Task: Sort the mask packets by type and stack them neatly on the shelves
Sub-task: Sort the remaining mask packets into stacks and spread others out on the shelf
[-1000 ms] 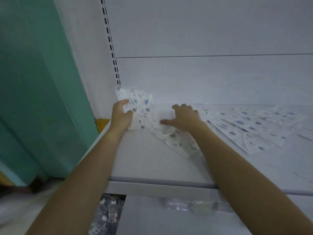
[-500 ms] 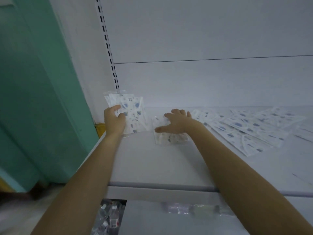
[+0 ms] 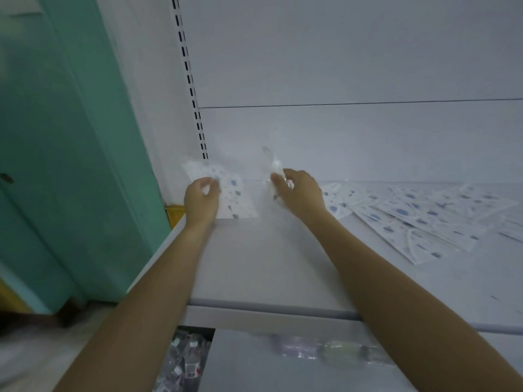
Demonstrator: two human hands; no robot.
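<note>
A clear mask packet is standing on edge at the far left of the shelf, pinched in the closed fingers of the right hand. Just to its left, the left hand is curling around a small stack of printed packets, propping it near the far wall. Loose packets are lying spread to the right. Squaring the packet's edges against the stack before letting go should be keeping the pile tidy.

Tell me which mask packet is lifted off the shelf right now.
The packet in the right hand: this held packet stands edge-up, clear of the shelf. The left stack and the loose packets lie flat.
</note>
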